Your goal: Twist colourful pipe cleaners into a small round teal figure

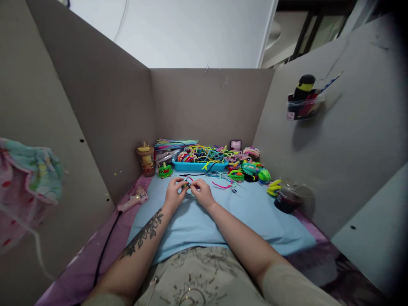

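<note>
My left hand and my right hand meet over the light blue cloth. Their fingertips pinch a small dark piece between them. Bits of pink and pale fuzzy stem show around the fingers, but the piece is too small and too covered to name. Just right of my right hand lies a bent pink pipe cleaner, and a small dark object is near it. Behind my hands stands a blue tray heaped with colourful twisted pipe cleaners.
Left are a pink glue gun with a black cord, a brown cup and a green fuzzy figure. Several colourful fuzzy pieces, a phone and a dark tub stand right. Grey panels enclose the table.
</note>
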Demonstrator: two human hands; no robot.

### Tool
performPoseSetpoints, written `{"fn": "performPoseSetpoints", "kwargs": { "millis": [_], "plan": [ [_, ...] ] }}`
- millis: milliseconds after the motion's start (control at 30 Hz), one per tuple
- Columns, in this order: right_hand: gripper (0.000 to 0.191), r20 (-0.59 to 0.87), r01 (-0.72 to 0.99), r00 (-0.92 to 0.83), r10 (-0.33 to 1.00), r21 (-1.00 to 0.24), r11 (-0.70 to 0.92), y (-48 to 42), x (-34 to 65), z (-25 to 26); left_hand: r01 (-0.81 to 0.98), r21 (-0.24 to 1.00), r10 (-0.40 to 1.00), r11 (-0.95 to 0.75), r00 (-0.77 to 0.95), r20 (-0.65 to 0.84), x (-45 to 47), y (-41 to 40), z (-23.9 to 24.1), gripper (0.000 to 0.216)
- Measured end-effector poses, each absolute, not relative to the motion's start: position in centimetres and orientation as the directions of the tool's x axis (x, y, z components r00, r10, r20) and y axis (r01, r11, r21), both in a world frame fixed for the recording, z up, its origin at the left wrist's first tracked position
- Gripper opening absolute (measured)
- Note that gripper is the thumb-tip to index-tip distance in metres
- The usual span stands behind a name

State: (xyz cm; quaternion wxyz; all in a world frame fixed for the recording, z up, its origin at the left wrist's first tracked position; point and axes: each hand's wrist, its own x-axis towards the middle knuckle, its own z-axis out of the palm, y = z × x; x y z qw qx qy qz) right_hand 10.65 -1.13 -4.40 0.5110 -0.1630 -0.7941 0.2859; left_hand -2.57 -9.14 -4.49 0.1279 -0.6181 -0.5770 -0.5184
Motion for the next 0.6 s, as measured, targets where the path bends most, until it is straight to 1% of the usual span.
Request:
{"fn": "performPoseSetpoints", "kwargs": {
  "millis": [200,333,400,533,600],
  "plan": [
    [0.011,0.728,-0.026,-0.412,0.548,-0.611,0.791,-1.12,10.71,-4.17,0.776,0.52,0.593,-0.357,-0.242,0.768,-2.75,-8.9,-4.64,0.014],
    [0.012,0.731,-0.019,-0.391,0.56,-0.614,0.789,-1.03,10.78,-4.07,0.72,0.559,0.626,-0.411,-0.222,0.747,-2.83,-8.77,-4.78,0.017],
    [0.013,0.726,-0.013,-0.382,0.572,-0.623,0.782,-0.87,10.79,-4.17,0.723,0.543,0.639,-0.428,-0.184,0.747,-2.85,-8.73,-4.9,0.019],
    [0.012,0.707,-0.015,-0.377,0.599,-0.651,0.759,-0.51,10.78,-4.48,0.765,0.47,0.646,-0.439,-0.094,0.758,-2.83,-8.74,-5.03,0.021],
    [0.012,0.695,-0.016,-0.377,0.612,-0.665,0.746,-0.43,10.77,-4.54,0.776,0.456,0.65,-0.435,-0.079,0.756,-2.83,-8.77,-4.95,0.022]
  ]
}}
